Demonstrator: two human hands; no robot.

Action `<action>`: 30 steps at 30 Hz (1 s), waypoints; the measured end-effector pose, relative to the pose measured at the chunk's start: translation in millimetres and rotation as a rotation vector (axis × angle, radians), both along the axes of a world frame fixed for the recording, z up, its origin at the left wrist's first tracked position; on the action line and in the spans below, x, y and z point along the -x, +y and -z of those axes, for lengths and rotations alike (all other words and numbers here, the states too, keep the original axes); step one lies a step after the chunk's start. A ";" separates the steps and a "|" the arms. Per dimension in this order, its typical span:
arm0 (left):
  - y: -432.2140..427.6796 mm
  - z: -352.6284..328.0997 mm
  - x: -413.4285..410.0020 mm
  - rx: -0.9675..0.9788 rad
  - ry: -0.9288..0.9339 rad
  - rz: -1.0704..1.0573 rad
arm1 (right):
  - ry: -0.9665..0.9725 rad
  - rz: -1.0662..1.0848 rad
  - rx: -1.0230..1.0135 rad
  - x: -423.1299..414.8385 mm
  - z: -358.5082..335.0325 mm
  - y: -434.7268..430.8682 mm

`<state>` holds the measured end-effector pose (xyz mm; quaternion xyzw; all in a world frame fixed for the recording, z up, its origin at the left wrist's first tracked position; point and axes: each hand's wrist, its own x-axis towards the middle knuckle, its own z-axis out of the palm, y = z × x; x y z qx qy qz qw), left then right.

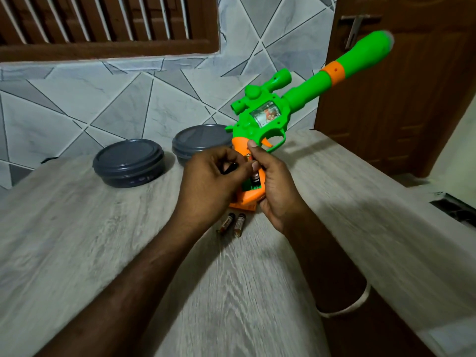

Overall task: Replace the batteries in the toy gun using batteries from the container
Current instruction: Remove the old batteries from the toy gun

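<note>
Two-handed step, mid swap: holding the toy gun over the tabletop by its handle in the right hand, pinching a small dark thing at the open battery slot with the left hand. Next likely needs lining up straight.

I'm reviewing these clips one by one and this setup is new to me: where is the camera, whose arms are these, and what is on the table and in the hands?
There is no machine here: a person works with bare hands, and the single picture comes from a camera worn on the head, looking down. The right hand grips the orange handle of a green and orange toy gun, with the barrel pointing up and away. The handle's open battery compartment shows a battery inside. The left hand is at that compartment, its fingers pinching a small dark object, probably a battery, though the blur leaves that uncertain. On the wood-grain table two loose batteries lie side by side near the hands. Behind them stand two grey round containers, lids on.
</note>
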<state>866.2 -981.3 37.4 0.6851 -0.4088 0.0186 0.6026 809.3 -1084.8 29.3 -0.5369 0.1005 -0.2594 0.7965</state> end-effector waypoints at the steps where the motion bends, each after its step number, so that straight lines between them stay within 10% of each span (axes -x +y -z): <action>1: 0.1 -0.9 1.3 0.018 0.027 0.016 | -0.005 0.001 0.001 -0.6 0.0 1.0; 7: 11.6 -17.5 -7.0 0.088 0.182 -0.051 | 0.012 0.052 0.020 1.3 -1.1 -4.6; 15: 32.5 3.4 -45.4 -0.795 0.094 -0.106 | 0.000 0.037 -0.039 7.5 -5.1 -6.3; 30: 25.1 12.4 -45.3 -0.988 0.098 -0.074 | 0.046 0.028 -0.032 8.7 -5.0 -3.5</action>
